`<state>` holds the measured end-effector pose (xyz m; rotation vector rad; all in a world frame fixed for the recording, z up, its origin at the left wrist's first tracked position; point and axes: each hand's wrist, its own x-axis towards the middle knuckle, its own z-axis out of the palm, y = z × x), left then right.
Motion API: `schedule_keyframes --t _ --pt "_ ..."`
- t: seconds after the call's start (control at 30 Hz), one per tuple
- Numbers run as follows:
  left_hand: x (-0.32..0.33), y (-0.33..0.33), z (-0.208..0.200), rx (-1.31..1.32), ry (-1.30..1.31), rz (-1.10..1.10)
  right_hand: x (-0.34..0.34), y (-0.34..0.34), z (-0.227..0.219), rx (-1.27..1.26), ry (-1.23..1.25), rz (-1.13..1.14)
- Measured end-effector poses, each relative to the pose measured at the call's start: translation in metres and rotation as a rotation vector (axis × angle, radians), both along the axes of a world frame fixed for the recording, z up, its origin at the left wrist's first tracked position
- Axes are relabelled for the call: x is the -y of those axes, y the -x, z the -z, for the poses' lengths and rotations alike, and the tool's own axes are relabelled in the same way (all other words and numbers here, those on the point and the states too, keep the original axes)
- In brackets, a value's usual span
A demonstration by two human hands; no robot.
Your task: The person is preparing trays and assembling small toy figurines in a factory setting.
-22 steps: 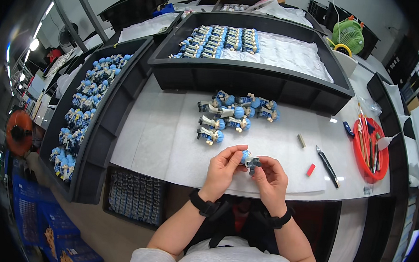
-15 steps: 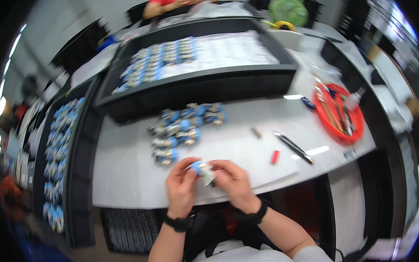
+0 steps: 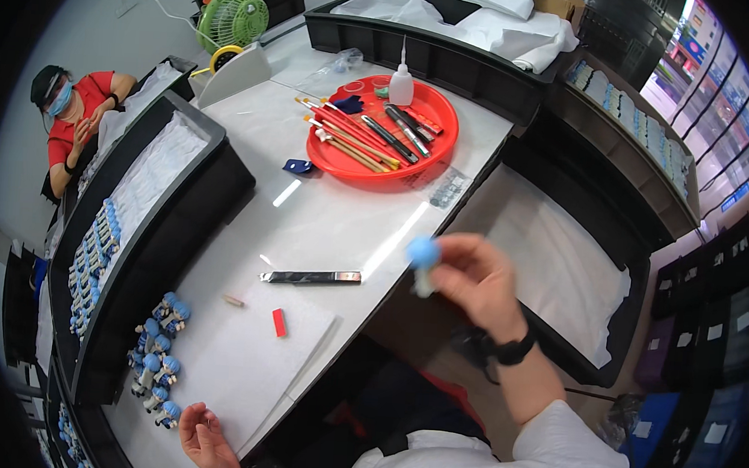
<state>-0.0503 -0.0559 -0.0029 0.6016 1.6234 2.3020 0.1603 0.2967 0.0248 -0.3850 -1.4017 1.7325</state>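
Observation:
My right hand (image 3: 481, 283) pinches a small blue-headed figurine (image 3: 423, 252) with a pale lower part, slightly blurred. It is held in the air past the table's right edge, beside a black tray lined with white sheet (image 3: 544, 262). My left hand (image 3: 209, 445) is at the table's near edge, fingers loosely curled and apart, with nothing seen in it. Close to it on the tabletop stands a cluster of similar blue-haired figurines (image 3: 157, 354).
A black bin (image 3: 159, 247) with rows of figurines stands left. A red basin (image 3: 378, 176) holds brushes, pens and a squeeze bottle. Tweezers (image 3: 312, 277), a red block (image 3: 279, 322) and a small tan stub (image 3: 233, 301) lie on the table. A masked co-worker (image 3: 81, 122) sits far left.
The view has turned to the right. My right hand has carried the figurine from in front of me out to the right, and my left hand has let go of it.

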Motion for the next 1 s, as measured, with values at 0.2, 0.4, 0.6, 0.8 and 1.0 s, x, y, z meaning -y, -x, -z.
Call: schedule_keyframes --t 0.2,0.4,0.6,0.8,1.0 --pt "-0.008 0.001 -0.005 0.01 0.086 0.022 -0.142 -0.064 0.096 0.651 -0.073 0.372" --pt "-0.002 0.004 -0.001 0.038 0.15 -0.054 -0.18 -0.045 0.182 1.24 -0.339 -0.053" --pt "-0.012 -0.003 -0.004 -0.022 0.151 -0.053 -0.201 -0.029 0.25 1.276 -1.383 -0.343" --pt "-0.012 -0.004 -0.005 -0.042 0.104 -0.04 -0.202 -0.017 0.258 1.226 -1.238 -0.346" --pt "-0.022 -0.005 -0.015 0.018 0.275 -0.24 -0.219 -0.031 0.294 1.029 -1.281 -0.316"
